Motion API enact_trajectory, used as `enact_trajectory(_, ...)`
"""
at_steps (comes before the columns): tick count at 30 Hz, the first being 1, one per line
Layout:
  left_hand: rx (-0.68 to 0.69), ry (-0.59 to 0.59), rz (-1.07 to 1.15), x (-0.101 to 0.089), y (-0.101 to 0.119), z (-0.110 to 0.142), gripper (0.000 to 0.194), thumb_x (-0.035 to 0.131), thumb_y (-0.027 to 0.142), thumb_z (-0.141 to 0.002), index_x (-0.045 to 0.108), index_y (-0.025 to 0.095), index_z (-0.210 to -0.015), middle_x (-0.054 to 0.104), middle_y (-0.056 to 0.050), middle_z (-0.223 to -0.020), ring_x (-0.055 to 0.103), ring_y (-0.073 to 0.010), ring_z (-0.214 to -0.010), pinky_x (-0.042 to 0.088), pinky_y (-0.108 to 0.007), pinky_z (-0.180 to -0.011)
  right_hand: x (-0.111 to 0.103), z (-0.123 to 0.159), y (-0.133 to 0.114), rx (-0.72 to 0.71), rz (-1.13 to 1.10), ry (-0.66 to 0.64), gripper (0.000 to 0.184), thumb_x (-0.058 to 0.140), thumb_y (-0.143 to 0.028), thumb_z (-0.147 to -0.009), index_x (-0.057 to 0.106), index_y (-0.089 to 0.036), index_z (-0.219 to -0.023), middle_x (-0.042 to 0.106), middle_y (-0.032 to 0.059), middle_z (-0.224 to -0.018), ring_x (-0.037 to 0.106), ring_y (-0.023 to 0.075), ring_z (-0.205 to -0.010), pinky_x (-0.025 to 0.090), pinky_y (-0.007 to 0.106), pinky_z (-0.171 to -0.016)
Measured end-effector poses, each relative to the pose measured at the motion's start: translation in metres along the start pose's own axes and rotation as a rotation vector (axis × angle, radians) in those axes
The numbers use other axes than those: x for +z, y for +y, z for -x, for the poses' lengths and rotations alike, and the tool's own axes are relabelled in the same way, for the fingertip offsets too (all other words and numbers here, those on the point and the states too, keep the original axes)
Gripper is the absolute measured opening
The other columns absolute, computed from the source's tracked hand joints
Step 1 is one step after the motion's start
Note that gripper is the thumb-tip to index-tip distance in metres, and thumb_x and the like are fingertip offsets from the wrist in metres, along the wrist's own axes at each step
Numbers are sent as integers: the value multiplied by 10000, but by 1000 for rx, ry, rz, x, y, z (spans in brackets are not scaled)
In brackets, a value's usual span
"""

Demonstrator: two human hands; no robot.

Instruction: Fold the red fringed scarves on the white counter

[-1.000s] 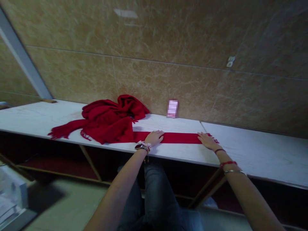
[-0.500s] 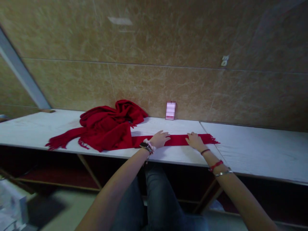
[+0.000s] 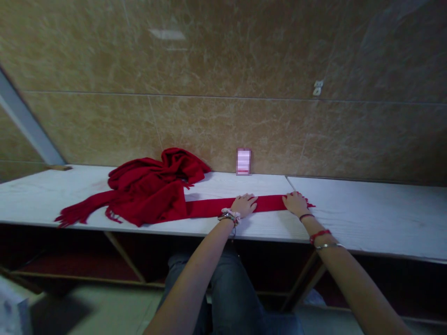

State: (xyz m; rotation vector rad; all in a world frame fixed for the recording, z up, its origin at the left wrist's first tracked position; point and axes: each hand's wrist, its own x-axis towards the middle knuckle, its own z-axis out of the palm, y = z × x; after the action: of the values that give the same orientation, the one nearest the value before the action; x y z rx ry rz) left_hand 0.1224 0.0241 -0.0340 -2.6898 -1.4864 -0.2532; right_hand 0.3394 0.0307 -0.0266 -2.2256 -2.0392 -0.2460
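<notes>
A red fringed scarf (image 3: 207, 208) is laid out as a narrow flat strip along the white counter top (image 3: 377, 218). My left hand (image 3: 245, 205) rests flat on the strip near its middle, fingers spread out. Close to the fringed right end, my right hand (image 3: 295, 204) lies on the strip with its fingers stretched out, covering part of the fringe. At the strip's left end, a crumpled heap of red fringed cloth (image 3: 150, 190) covers part of it; whether the two are one piece I cannot tell.
A phone (image 3: 243, 162) with a blurred-out screen leans against the brown marbled wall (image 3: 223, 60) behind the counter. Dark open shelves (image 3: 80, 260) sit below the counter's front edge. A small wooden piece (image 3: 59, 167) lies at the back left.
Both my hands have slid to the right along the strip, the right one now nearer the fringed end. The heap of cloth keeps its place, and the view has shifted slightly.
</notes>
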Motion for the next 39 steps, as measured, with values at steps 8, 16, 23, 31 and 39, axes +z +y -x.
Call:
enact_trajectory(8, -2, 50, 11, -1, 3, 0, 416, 277, 319, -899, 426, 226, -1276, 423, -38, -1345, 375, -206, -1225, 318, -414, -990, -2, -8, 48, 212, 34, 26, 409, 321, -344, -884, 558, -94, -1102, 549, 197, -1086, 522, 290, -1022, 411, 401, -807)
enact_trajectory(16, -14, 87, 22, 2, 1, 1, 413, 283, 317, -894, 437, 216, -1264, 458, -37, -1317, 406, -189, -1199, 337, -391, -980, -16, 9, -27, -171, -6, -29, 340, 344, -287, -882, 580, -113, -1055, 558, 162, -1051, 526, 254, -1003, 424, 348, -789)
enact_trajectory(23, 11, 107, 23, 2, 1, 0, 399, 297, 305, -888, 458, 208, -1240, 482, -33, -1292, 421, -177, -1180, 351, -366, -967, -4, 9, 32, 184, 40, -71, 430, 307, -372, -890, 560, -104, -1112, 525, 202, -1113, 511, 324, -1031, 406, 438, -788)
enact_trajectory(31, -12, 122, 46, 0, 2, 1, 391, 313, 294, -882, 464, 205, -1232, 485, -36, -1290, 420, -170, -1180, 343, -351, -975, -15, 17, 16, -223, -27, -13, 383, 345, -307, -897, 494, -113, -1191, 520, 172, -1144, 461, 249, -1095, 348, 353, -902)
enact_trajectory(39, -12, 116, 49, 2, 3, 1, 380, 319, 291, -885, 464, 205, -1226, 477, -30, -1298, 415, -165, -1187, 340, -345, -980, -2, 21, 14, -18, 41, -30, 392, 313, -312, -898, 540, -79, -1115, 532, 212, -1112, 490, 306, -1060, 382, 414, -844)
